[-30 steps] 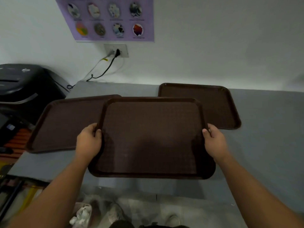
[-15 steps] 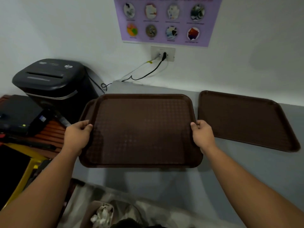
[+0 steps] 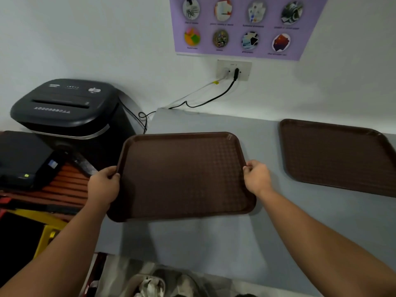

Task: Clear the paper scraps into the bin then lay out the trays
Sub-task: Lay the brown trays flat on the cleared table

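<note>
Wall [image 3: 107,39]: plain white, stood beyond both hands.
Table [image 3: 214,243]: flat grey top, ran under and to the right of the hands.
Shredder [image 3: 70,112]: black, rounded plastic body with a slot on top, stood beyond the left hand, off the table's left end.
Held tray [image 3: 184,176]: dark brown, rectangular with rounded corners and a raised rim, waffle-textured floor; sat between the two hands over the table's left part, its near-left corner past the table edge.
Second tray [image 3: 338,155]: same brown make, lay flat on the table well to the right of the right hand.
Poster [image 3: 242,24]: purple sheet with round pictures, on the wall above the hands.
Black box [image 3: 23,159]: lay left of the left hand on orange slats.
Left hand [image 3: 104,186]: clenched on the held tray's left rim.
Right hand [image 3: 256,176]: gripped the held tray's right rim.
Socket [image 3: 233,70]: white plate below the poster, a black cord [image 3: 205,101] trailing down toward the shredder.
</note>
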The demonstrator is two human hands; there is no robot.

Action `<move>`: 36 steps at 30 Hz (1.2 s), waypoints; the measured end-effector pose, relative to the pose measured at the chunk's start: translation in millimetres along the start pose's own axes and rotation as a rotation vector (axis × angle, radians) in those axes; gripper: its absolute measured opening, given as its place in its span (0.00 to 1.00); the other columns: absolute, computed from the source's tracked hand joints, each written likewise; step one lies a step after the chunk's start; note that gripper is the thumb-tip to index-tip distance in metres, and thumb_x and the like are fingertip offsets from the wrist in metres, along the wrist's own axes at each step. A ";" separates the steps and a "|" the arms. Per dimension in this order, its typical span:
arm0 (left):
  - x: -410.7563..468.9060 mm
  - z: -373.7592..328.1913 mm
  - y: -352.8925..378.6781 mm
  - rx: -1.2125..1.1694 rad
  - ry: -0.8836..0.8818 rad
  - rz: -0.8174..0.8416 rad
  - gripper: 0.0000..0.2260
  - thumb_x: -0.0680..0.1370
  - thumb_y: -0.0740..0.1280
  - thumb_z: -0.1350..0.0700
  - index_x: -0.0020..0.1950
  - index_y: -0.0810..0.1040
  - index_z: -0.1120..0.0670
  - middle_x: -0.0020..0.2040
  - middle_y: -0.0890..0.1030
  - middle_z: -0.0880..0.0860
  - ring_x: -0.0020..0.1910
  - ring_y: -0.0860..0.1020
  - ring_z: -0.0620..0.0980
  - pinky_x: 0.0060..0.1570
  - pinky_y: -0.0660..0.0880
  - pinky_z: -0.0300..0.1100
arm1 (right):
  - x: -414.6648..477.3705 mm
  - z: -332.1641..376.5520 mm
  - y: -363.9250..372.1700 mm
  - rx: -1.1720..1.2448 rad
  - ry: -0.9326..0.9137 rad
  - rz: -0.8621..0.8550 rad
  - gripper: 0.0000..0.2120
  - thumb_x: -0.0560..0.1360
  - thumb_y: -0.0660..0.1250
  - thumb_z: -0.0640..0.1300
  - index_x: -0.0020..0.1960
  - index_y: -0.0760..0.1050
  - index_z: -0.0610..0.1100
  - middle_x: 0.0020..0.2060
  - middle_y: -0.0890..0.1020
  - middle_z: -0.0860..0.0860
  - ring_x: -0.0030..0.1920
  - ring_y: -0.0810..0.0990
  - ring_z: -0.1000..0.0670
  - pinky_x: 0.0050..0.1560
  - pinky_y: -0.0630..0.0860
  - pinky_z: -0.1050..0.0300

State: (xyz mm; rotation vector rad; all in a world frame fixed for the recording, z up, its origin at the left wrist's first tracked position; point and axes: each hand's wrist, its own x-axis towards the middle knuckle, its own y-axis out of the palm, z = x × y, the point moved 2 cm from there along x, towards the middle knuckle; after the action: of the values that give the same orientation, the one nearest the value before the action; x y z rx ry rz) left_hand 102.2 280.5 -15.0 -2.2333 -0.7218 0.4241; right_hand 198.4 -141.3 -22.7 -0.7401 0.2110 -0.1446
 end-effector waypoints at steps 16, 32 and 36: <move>29.6 20.0 22.5 0.098 0.022 0.023 0.16 0.80 0.63 0.60 0.68 0.75 0.60 0.62 0.78 0.64 0.58 0.77 0.64 0.62 0.72 0.54 | 8.9 6.7 28.4 -0.226 -0.026 -0.010 0.11 0.78 0.62 0.41 0.56 0.79 0.39 0.52 0.81 0.40 0.53 0.79 0.38 0.57 0.75 0.50; 13.6 -32.5 24.6 0.147 0.145 -0.041 0.17 0.76 0.65 0.59 0.66 0.77 0.55 0.60 0.80 0.58 0.56 0.79 0.58 0.61 0.76 0.56 | 10.0 -11.8 7.4 -0.096 -0.014 0.034 0.13 0.79 0.62 0.42 0.61 0.77 0.38 0.55 0.83 0.41 0.57 0.80 0.40 0.61 0.75 0.51; -6.2 -87.4 58.0 0.103 0.249 -0.044 0.14 0.77 0.65 0.61 0.61 0.80 0.55 0.57 0.82 0.57 0.56 0.80 0.58 0.62 0.75 0.52 | 8.6 -21.0 -15.8 0.009 -0.052 0.036 0.12 0.78 0.65 0.42 0.58 0.78 0.38 0.52 0.84 0.42 0.54 0.82 0.43 0.58 0.74 0.55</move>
State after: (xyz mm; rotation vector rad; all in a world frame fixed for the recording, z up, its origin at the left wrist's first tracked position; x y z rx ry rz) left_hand 161.9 195.7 1.6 -2.1208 -0.6019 0.1532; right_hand 200.8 -168.3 -28.2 -0.7299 0.1738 -0.0920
